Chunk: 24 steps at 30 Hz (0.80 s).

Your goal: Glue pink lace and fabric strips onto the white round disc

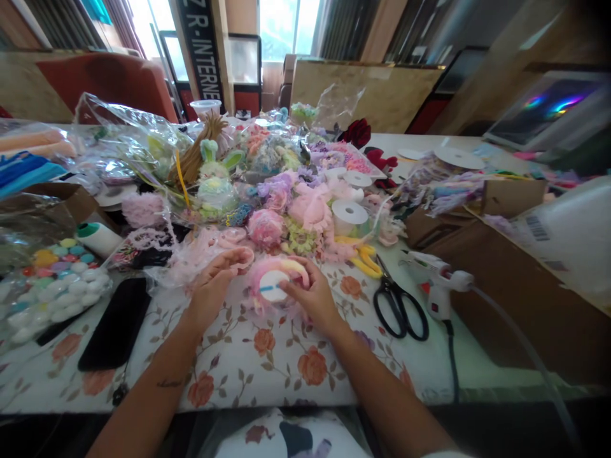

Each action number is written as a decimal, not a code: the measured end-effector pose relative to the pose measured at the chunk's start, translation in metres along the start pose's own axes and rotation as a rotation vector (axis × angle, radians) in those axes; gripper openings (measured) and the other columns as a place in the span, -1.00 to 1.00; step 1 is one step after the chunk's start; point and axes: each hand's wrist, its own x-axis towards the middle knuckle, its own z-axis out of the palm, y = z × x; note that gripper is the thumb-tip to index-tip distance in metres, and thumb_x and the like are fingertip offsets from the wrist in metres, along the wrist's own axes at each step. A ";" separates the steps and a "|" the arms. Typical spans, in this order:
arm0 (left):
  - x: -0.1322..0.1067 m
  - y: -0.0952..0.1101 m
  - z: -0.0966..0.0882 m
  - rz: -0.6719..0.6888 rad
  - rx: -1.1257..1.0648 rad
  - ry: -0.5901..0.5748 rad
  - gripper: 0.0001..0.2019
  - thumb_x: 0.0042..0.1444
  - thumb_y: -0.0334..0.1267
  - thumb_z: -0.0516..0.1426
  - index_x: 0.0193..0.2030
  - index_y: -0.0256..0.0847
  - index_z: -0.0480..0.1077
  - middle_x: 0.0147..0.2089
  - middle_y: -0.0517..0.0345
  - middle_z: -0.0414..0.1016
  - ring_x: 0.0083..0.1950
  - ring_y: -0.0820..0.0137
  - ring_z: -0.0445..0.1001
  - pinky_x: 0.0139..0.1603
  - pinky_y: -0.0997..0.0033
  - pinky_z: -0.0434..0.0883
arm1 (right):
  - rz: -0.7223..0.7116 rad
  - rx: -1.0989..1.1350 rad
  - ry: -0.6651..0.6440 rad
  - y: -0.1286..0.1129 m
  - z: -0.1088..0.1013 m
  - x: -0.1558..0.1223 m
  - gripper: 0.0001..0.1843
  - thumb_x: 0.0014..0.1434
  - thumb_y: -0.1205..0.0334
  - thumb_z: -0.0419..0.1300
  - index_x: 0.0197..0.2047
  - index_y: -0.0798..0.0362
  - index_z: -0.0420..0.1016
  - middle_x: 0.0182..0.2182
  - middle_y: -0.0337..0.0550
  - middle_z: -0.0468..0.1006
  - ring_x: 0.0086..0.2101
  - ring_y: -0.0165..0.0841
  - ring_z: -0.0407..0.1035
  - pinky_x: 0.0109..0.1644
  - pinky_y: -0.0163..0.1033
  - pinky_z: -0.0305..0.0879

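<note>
My right hand (315,296) grips a round roll of fluffy pink and yellow yarn (259,273), thumb on its white disc (273,286), which bears a short blue strip. To its left, my left hand (214,280) is closed with thumb and fingers pinched on a pale pink strand (247,257) that curves beyond the fingertips. Whether this strand joins the roll cannot be made out. Just behind the hands lie a pink pompom flower (266,229) and crumpled pink netting in clear plastic (191,257).
Black scissors (398,305), yellow-handled scissors (365,259) and a white glue gun (439,292) with a cord lie right. A black phone (114,324) and bagged pompoms (62,286) lie left. Cardboard boxes (506,286) stand far right. Craft flowers and a white ribbon spool (350,213) crowd the back.
</note>
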 end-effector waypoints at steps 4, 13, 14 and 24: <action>-0.003 -0.003 0.001 -0.078 0.232 -0.235 -0.32 -0.08 -0.22 0.33 0.22 -0.13 0.29 0.18 -0.07 0.41 0.20 0.15 0.36 0.14 0.24 0.33 | -0.040 -0.206 -0.169 -0.001 -0.002 -0.003 -0.45 -0.04 0.09 0.39 0.02 0.02 0.41 -0.34 -0.23 0.53 -0.47 -0.41 0.37 -0.38 -0.30 0.36; -0.005 -0.012 0.004 -0.068 0.529 -0.243 -0.31 -0.11 -0.20 0.33 0.22 -0.12 0.29 0.11 0.00 0.46 0.04 0.16 0.45 0.05 0.23 0.38 | -0.406 -0.530 0.010 0.004 -0.002 -0.002 -0.66 0.09 0.10 0.30 -0.07 0.02 0.48 -0.14 -0.08 0.56 -0.15 -0.23 0.46 -0.03 -0.11 0.38; -0.005 -0.013 0.005 -0.041 0.534 -0.215 -0.32 -0.11 -0.22 0.33 0.21 -0.12 0.30 0.10 0.00 0.47 0.06 0.16 0.45 0.06 0.22 0.37 | -0.467 -0.569 0.049 0.006 -0.002 -0.001 -0.74 0.12 0.12 0.28 -0.13 0.02 0.50 -0.17 -0.08 0.57 -0.16 -0.23 0.46 -0.04 -0.11 0.38; -0.012 -0.012 0.016 0.077 0.649 -0.118 -0.42 -0.11 -0.21 0.30 0.13 -0.12 0.38 0.09 0.05 0.51 0.12 0.13 0.43 0.15 0.17 0.32 | -0.970 -0.683 0.084 -0.009 0.012 -0.016 -0.73 0.12 0.44 0.15 -0.12 -0.05 0.41 -0.34 -0.14 0.56 -0.30 -0.28 0.47 -0.19 -0.14 0.44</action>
